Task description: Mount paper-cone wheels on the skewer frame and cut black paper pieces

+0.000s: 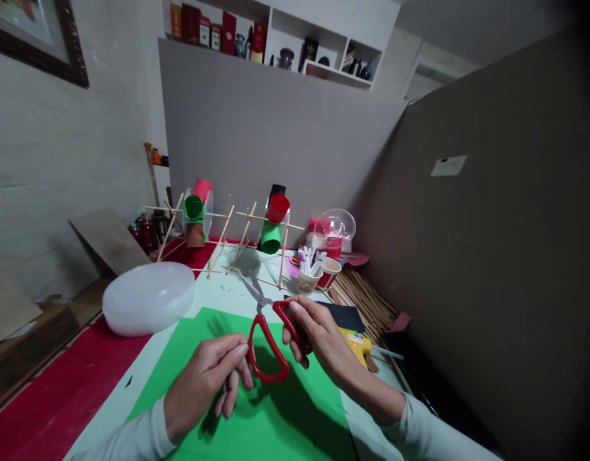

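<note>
A pair of scissors point(269, 378) with red handles is held above a green sheet point(179, 390), its metal blades apart and pointing away from me. My right hand point(318, 330) is closed round the right handle loop. At the outer edge of the left loop, the thumb and forefinger of my left hand point(211, 378) pinch the handle, while the other fingers hang loosely curled. The green sheet lies flat on a pale board point(136, 378), under both hands.
Behind stand two stick frames carrying coloured paper tubes point(270, 237) point(195, 208). A translucent white round container point(148, 299) is at left. Right are a cup of markers point(308, 280), a red-and-white cup point(328, 272), black paper point(343, 316), a yellow glue gun point(357, 346) and wooden sticks point(364, 298).
</note>
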Demonstrator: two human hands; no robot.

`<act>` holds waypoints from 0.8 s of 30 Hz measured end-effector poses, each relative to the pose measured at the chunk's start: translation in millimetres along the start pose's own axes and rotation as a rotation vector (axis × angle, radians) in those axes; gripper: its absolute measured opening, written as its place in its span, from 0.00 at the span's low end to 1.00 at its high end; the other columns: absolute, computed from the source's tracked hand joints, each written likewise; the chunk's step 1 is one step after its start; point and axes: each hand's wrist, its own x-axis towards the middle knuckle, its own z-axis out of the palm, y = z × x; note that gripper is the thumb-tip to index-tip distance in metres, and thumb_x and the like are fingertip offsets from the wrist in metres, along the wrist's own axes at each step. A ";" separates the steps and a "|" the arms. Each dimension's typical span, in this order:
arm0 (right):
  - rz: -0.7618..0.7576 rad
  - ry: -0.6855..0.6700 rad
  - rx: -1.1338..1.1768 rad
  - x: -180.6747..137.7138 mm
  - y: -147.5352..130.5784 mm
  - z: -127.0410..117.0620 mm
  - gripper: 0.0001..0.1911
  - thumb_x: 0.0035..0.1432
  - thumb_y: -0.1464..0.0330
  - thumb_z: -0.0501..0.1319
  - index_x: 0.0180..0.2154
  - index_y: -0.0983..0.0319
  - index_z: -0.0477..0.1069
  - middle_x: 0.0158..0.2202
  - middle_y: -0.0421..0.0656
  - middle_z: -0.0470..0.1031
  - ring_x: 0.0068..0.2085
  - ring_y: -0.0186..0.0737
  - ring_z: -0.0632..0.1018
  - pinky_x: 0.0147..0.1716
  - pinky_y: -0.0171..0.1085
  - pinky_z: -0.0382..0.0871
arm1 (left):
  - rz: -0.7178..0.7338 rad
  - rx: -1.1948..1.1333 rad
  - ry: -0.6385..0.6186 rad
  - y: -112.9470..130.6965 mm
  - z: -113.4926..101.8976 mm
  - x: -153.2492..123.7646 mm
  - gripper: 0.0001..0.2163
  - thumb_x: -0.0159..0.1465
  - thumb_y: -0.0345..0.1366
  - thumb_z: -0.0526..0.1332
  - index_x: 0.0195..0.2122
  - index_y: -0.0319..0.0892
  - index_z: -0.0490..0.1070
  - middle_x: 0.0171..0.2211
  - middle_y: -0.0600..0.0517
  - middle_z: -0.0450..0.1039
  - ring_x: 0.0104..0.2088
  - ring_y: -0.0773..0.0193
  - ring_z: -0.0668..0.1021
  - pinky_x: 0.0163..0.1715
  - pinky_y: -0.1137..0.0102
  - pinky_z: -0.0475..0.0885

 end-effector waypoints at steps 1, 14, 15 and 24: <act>-0.002 0.001 0.006 1.4 0.9 2.1 0.16 0.68 0.55 0.54 0.35 0.60 0.63 0.21 0.35 0.70 0.15 0.28 0.67 0.12 0.26 0.60 | 0.010 -0.005 0.017 1.2 -0.3 -0.1 0.20 0.66 0.52 0.56 0.29 0.38 0.66 0.22 0.52 0.74 0.12 0.73 0.69 0.10 0.79 0.58; 0.019 -0.101 -0.115 89.2 26.1 -22.4 0.15 0.65 0.58 0.56 0.35 0.63 0.65 0.21 0.34 0.68 0.17 0.27 0.67 0.16 0.28 0.59 | 0.014 0.176 -0.067 -10.7 8.6 7.5 0.15 0.66 0.42 0.53 0.31 0.37 0.70 0.21 0.52 0.73 0.13 0.76 0.65 0.15 0.78 0.57; 0.028 -0.124 -0.157 97.0 29.3 -25.7 0.15 0.66 0.58 0.56 0.35 0.63 0.66 0.21 0.34 0.68 0.17 0.27 0.67 0.17 0.28 0.60 | 0.023 0.223 -0.085 -11.1 8.7 7.5 0.14 0.66 0.41 0.54 0.30 0.37 0.71 0.22 0.51 0.74 0.13 0.75 0.65 0.16 0.77 0.58; 0.047 -0.284 -0.683 149.6 53.5 -29.5 0.14 0.68 0.61 0.59 0.44 0.65 0.72 0.36 0.41 0.76 0.31 0.33 0.77 0.30 0.36 0.75 | 0.127 0.479 -0.122 -12.4 7.5 6.2 0.14 0.66 0.38 0.57 0.26 0.40 0.76 0.24 0.51 0.77 0.18 0.69 0.69 0.22 0.74 0.64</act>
